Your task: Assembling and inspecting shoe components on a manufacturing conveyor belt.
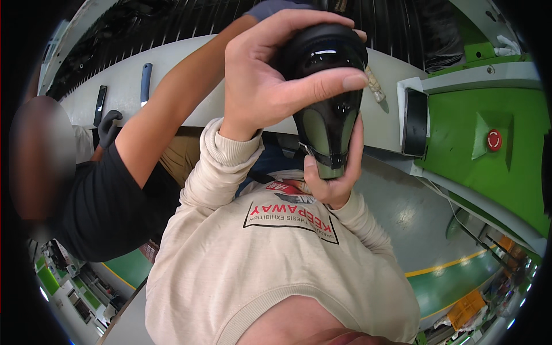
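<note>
- Hands of the wearer number two, both raised close to the camera on one glossy black moulded part [328, 98].
- The left hand [270, 80] wraps the wide rounded top of that part: its fingers [287, 26] curl over the upper edge and the thumb lies across the front, closed firmly on it.
- The right hand [339, 172] sits underneath, its fingers partly closed, the thumb pressed against the narrow lower end and another finger running up the part's right side.
- The part is one piece, dark and shiny, broad above and tapering downward, with a thin strap or clip across its lower section; it is held in the air, above the cream sweatshirt [270, 264].
- One grey conveyor or table edge [190, 63] runs across behind, with two dark slim handles [145, 82] lying on it.
- One more person in a black sleeve [109, 201] stands at the left, one bare arm stretched up behind the held part, and one gloved hand [108, 126] near the table edge.
- One green machine housing [489, 149] at the right carries a single red round button [494, 140].
- One black tray-like piece [415, 122] stands by the housing; whether it holds anything cannot be told.
</note>
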{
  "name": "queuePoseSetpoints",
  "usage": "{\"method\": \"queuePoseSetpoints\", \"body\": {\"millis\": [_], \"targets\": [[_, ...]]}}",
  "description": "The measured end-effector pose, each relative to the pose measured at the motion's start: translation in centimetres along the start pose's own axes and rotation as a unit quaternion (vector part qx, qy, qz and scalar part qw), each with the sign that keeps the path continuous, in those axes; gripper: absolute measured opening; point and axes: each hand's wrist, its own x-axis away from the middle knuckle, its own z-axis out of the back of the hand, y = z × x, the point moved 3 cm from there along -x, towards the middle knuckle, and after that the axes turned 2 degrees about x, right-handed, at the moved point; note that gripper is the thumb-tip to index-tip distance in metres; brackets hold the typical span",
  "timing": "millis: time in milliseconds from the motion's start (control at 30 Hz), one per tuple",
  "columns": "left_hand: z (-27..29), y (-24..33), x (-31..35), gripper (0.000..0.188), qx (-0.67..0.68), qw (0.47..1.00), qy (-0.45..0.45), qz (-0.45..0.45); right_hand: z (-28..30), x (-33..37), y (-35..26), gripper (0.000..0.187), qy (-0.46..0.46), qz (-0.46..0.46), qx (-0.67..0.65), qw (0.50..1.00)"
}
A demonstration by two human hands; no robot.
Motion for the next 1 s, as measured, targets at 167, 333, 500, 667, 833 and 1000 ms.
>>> {"method": "queuePoseSetpoints", "body": {"millis": [167, 333, 500, 667, 833, 1000], "targets": [[0.4, 1.6, 0.5, 0.05, -0.016, 0.999, -0.024, -0.016, 0.0, 0.3, -0.7, 0.097, -0.001, -0.017, -0.012, 1.0], [-0.1, 1.7, 0.8, 0.049, -0.003, 0.999, -0.034, -0.01, 0.4, 0.2, -1.0, 0.097, 0.005, -0.015, 0.008, 1.0], [0.1, 2.3, 0.9, 0.048, -0.013, 0.999, -0.039, -0.007, 0.5, 0.0, -1.7, 0.097, 0.003, -0.02, 0.012, 1.0], [0.0, 2.5, 1.0, 0.047, -0.011, 0.999, -0.04, 0.003, 0.9, -0.1, -2.1, 0.096, 0.01, -0.041, 0.035, 0.998], [-1.0, 1.7, 1.3, 0.041, 0.05, 0.997, 0.048, 0.042, 1.1, 0.1, -2.0, 0.096, 0.013, -0.059, 0.017, 0.998], [-0.6, 1.8, 1.1, 0.041, -0.031, 0.999, -0.023, 0.025, 1.5, 0.0, -2.0, 0.096, 0.012, -0.076, 0.018, 0.997]]}}
